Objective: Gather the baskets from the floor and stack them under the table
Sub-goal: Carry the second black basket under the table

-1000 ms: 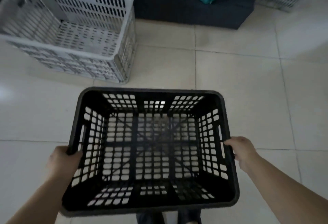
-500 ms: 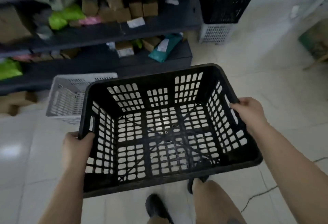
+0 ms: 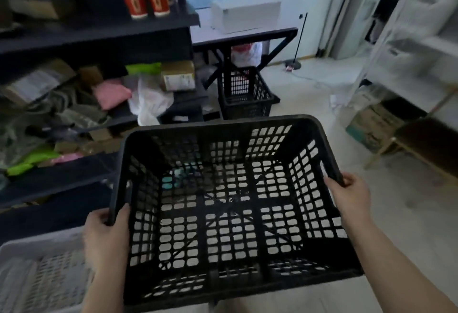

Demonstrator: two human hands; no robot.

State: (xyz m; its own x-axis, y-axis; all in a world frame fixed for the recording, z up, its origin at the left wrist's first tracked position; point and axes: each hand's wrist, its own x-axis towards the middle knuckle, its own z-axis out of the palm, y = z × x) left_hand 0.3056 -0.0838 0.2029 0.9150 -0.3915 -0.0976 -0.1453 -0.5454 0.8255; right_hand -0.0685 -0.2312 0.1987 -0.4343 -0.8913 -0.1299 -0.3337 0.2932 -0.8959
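- Shelf [image 3: 94,34] fills my left side, crammed with boxes and bags; not part of the job, I just have to pass alongside it.
- Desk [image 3: 245,31] stands ahead beyond the shelf end, white box on top; the space under it is where the stack goes.
- Black basket [image 3: 230,203] is in my hands, off the floor, held level and open side up in front of me, long side across, so I judge it can drop straight into another one.
- White basket [image 3: 37,273] sits low at my left, just beside my left arm, not yet gathered; probably next.
- Second black basket [image 3: 246,94] sits on the floor at the desk's front legs, partly under it; looks like the base of the stack.
- Left hand [image 3: 105,235] clamps the left rim, thumb inside over the edge, fingers outside.
- Right hand [image 3: 350,197] grips the right rim near the handle slot, fingers curled over it; a grip on each side keeps the load balanced.
- Step in hand, I judge: carrying toward the desk.
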